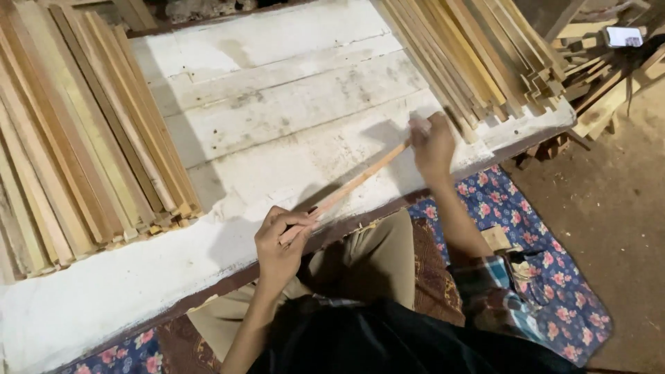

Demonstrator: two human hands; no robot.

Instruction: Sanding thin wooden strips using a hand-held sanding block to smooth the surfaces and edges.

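Head view shows the left hand (280, 242) and right hand (431, 144) with fingers closed around opposite ends of a thin wooden strip (353, 183) above the white surface (277, 111), between two strip piles (83, 131).

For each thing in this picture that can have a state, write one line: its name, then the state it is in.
Thin wooden stick: held at both ends, lying slantwise over the table.
Left hand: closed on the stick's near end.
Right hand: gripping the stick's far end.
Left stack of slats: piled side by side.
Right stack of slats: piled, ends overhanging the edge.
White plank table: worn, stained.
Phone: screen lit.
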